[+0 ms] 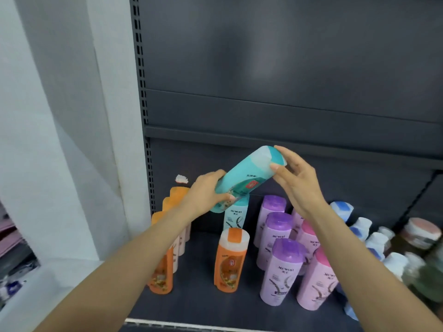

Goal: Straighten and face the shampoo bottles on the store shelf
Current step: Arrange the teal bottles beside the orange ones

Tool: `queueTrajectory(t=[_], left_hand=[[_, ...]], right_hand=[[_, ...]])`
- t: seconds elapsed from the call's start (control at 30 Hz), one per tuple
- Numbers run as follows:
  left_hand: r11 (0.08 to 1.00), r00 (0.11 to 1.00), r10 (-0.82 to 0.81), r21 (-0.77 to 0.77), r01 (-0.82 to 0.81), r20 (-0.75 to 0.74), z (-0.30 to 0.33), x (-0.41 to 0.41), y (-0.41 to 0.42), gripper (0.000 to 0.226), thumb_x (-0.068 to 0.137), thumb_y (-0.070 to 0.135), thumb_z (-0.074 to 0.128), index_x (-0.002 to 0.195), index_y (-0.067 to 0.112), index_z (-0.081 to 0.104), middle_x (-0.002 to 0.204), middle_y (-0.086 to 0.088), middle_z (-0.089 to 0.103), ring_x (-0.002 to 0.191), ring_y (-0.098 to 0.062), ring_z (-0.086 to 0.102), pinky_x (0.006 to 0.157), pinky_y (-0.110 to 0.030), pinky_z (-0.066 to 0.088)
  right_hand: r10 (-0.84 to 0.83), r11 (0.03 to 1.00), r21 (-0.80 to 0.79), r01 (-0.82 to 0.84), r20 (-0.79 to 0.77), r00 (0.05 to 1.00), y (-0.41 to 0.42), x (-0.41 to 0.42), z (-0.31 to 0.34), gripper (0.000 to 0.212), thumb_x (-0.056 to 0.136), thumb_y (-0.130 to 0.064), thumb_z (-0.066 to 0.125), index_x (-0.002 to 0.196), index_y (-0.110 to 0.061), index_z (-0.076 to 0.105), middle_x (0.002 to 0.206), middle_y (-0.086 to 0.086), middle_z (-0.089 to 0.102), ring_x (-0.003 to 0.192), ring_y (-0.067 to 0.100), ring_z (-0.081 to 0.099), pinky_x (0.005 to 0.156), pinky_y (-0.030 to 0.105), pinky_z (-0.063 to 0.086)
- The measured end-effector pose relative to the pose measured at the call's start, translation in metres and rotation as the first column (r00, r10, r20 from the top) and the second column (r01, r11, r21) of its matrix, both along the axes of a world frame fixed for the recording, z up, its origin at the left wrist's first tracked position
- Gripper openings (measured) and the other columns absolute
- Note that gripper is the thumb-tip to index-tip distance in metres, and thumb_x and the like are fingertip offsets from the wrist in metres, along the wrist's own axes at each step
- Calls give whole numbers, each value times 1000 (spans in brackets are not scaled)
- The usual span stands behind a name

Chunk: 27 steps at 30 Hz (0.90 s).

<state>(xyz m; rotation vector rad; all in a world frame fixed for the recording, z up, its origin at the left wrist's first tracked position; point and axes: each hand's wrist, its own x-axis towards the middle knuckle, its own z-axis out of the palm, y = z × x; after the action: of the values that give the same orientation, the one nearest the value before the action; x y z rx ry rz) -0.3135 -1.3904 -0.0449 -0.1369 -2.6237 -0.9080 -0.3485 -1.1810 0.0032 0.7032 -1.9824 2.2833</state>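
Near the shelf's (191, 305) front edge an orange bottle (231, 259) stands alone, lilac bottles (281, 271) crowding to its right. Above them the teal bottle (249, 177) hangs tilted in mid-air, cap up toward the back panel. The left hand (206, 195) grasps its base; the right hand (297, 178) pinches the cap end with thumb and fingertips. That light pinch looks risky: a slip could drop it onto the white-teal bottle (236, 215) just beneath, toppling the rows.
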Motion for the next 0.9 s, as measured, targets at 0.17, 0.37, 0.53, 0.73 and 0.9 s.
queueTrajectory(t=[0.17, 0.37, 0.53, 0.73, 0.9], left_hand=[[880, 951, 237, -369, -298, -201, 12, 23, 7, 49, 82, 52, 62, 123, 28, 45, 109, 6, 50, 101, -12, 49, 62, -27, 33], [824, 944, 217, -471, -314, -250, 11, 37, 2, 53, 84, 48, 62, 130, 30, 43, 118, 5, 48, 107, -13, 44, 55, -23, 28], [934, 987, 157, -329, -139, 30, 16, 33, -15, 66, 75, 47, 71, 133, 34, 41, 124, 4, 44, 116, -16, 42, 73, -31, 39], [937, 996, -14, 350, -16, 84, 9, 42, -33, 88, 70, 35, 80, 143, 28, 30, 115, 16, 52, 116, -13, 51, 103, -35, 42], [847, 999, 25, 531, -5, -30, 15, 50, -29, 88, 68, 18, 82, 140, 27, 33, 116, 15, 51, 103, 0, 53, 84, -18, 48]], right_hand=[[23, 992, 118, -43, 160, 987, 2, 11, 3, 40, 88, -30, 62, 126, -30, 51, 117, 7, 61, 102, 22, 65, 90, 37, 53], [-81, 995, -31, 93, 270, 959, -8, 20, -5, 40, 84, -21, 69, 118, -5, 55, 107, 12, 64, 92, 21, 69, 77, 35, 59], [-90, 981, -141, 132, 272, 958, -5, 22, -10, 28, 88, -5, 62, 115, -11, 59, 98, 8, 65, 91, 21, 68, 71, 32, 60], [-4, 942, -319, 104, 300, 954, 6, 21, -27, 24, 92, -3, 51, 111, -15, 59, 106, 9, 63, 96, 22, 66, 74, 32, 59], [131, 892, -450, 46, 355, 925, 6, 16, -43, 28, 93, -2, 46, 119, -12, 51, 121, 16, 60, 100, 24, 65, 75, 29, 58]])
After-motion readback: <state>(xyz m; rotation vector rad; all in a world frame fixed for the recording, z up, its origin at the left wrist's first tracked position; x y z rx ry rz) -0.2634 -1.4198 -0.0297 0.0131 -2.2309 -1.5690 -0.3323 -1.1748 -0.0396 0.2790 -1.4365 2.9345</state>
